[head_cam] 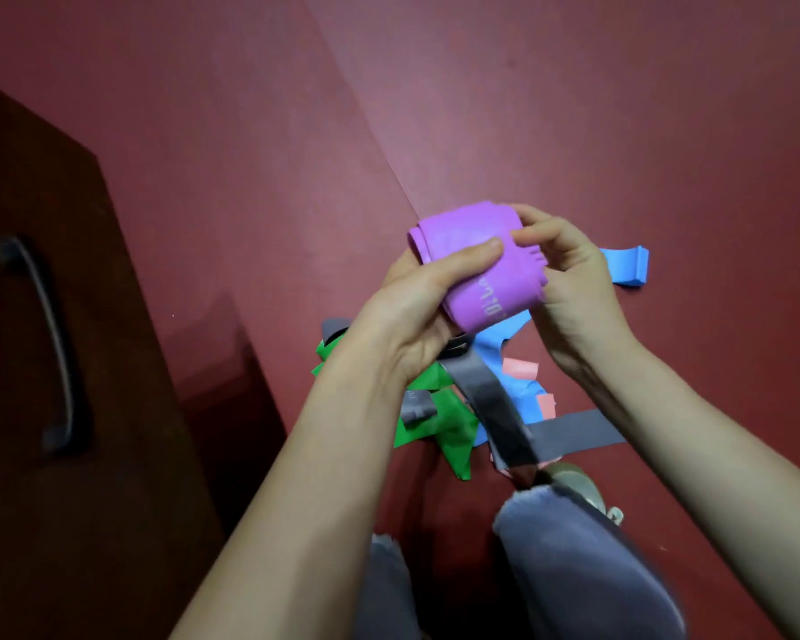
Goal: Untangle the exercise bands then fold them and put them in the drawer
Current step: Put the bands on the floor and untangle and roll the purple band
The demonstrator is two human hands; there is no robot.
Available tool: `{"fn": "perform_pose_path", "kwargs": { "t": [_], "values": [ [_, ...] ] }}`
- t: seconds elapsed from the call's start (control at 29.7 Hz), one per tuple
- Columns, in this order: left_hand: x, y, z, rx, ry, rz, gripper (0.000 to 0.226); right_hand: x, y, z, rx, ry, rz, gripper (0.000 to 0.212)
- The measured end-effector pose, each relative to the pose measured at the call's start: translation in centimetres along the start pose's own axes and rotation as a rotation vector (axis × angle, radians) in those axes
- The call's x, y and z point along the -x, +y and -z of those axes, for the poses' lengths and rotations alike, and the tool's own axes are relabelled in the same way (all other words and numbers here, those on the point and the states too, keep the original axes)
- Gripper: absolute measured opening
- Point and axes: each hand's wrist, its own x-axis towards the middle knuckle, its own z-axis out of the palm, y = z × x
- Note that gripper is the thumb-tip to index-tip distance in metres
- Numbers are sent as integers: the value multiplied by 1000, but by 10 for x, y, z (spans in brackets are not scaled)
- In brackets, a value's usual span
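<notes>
Red floor (pixel 573 108): purple band (pixel 476 265) folded, pinched by both hands (pixel 416 316) (pixel 569 279); tangled bands (pixel 458 408) remain; drawer (pixel 42 316) closed.

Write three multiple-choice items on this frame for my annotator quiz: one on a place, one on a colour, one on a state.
1. Where is the tangled pile of bands?
A) on the red floor
B) inside a drawer
C) on a shelf

2. What colour is the band held by the left hand and right hand?
A) green
B) purple
C) grey

3. What state is that band in?
A) stretched straight
B) knotted to others
C) folded into a bundle

Answers:
1 A, the pile lies on the floor below the hands.
2 B, the band shows purple between both hands.
3 C, stacked layers show at its end.
</notes>
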Motion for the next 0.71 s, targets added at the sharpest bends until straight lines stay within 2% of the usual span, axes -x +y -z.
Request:
{"fn": "perform_pose_path", "kwargs": {
  "t": [0.1, 0.24, 0.27, 0.37, 0.47, 0.54, 0.61, 0.71],
  "values": [
    [22, 3, -12, -20, 66, -46, 22, 18, -27, -5, -87, 1, -107, 48],
    [58, 7, -33, 26, 25, -120, 21, 51, -69, -15, -221, 11, -180, 61],
    [65, 9, -36, 27, 16, -142, 21, 59, -80, -19, -267, -10, -187, 58],
    [94, 22, -39, 14, -4, -208, 27, 81, -108, -29, -372, -77, -192, 31],
    [125, 36, -38, -50, 2, -241, 49, 109, -126, -49, -103, -132, -177, 37],
    [146, 43, -38, -81, 33, -248, 55, 127, -135, -68, 11, -193, -156, 44],
    [168, 49, -39, -86, 76, -252, 51, 135, -136, -86, 159, -227, -136, 57],
    [197, 56, -36, -21, 132, -297, 26, 147, -143, -122, 442, -268, -18, 88]
  ]
}}
